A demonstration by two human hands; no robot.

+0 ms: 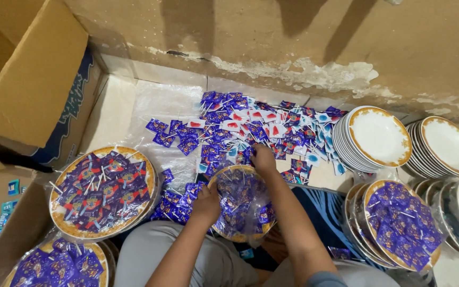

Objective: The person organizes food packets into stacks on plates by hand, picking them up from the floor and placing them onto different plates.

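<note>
The plate of purple lollipops point(240, 204) sits in the left hand point(206, 203)'s clamped grip; the right hand point(263, 158) pinches lollipops.

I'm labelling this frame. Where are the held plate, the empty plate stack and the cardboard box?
Held plate point(238, 204), head view, its wrapped middle.
Empty plate stack point(378, 135), head view, top plate's white centre.
Cardboard box point(27, 79), head view, its flap.

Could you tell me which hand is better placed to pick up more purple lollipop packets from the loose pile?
Probably the right hand: it already reaches into the pile of packets beyond the plate. The left hand grips the plate's near-left rim, steadying it.
</note>
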